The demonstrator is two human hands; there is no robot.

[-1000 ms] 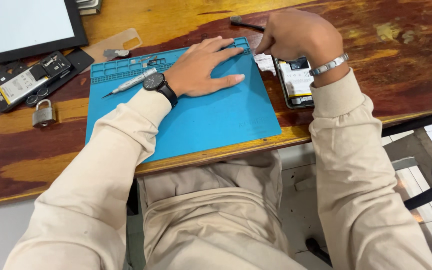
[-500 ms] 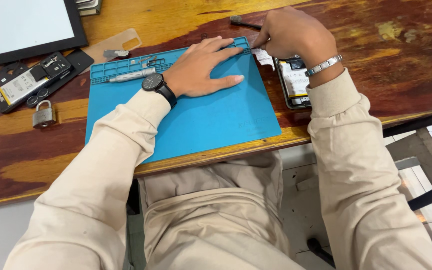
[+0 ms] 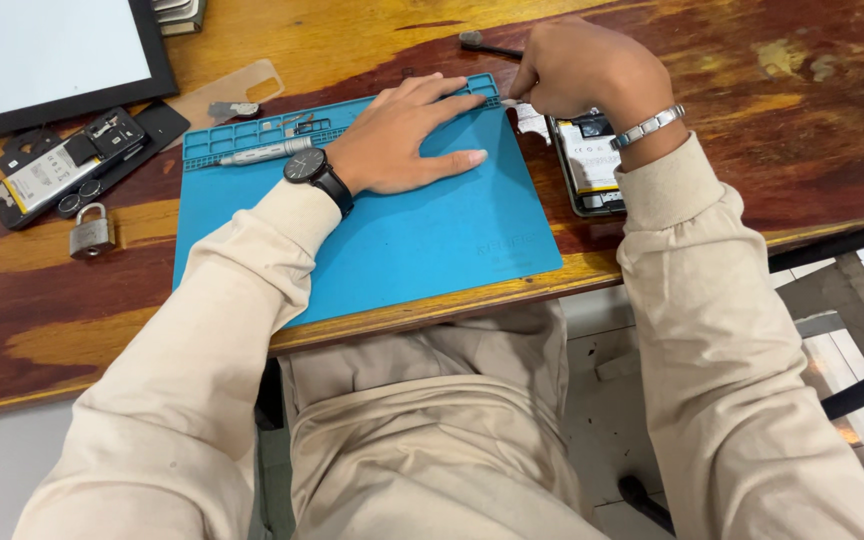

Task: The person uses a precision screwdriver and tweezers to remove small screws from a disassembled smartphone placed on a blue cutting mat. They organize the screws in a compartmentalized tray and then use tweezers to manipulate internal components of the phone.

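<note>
We are sitting at the desk, working over the blue mat, which is covering the middle of it, and we are judging this to be a picking-up step at the mat's far right corner. Our left hand is lying flat on the mat with its fingers spread and holding nothing, pinning the mat in place. Our right hand is curling over that corner, just beside the opened phone lying on the desk to the right of the mat; its fingers are pinching together, but we cannot tell whether they are gripping anything, since the knuckles are covering the tips. The next move is calling, in our judgement, for a fine, steady pinch and a slow lift, as whatever is there must be small. A pale part is peeking out under the right hand, too small to make out. A dark tool is lying beyond the hand, partly hidden. The screwdriver is resting in the mat's tray row, untouched
</note>
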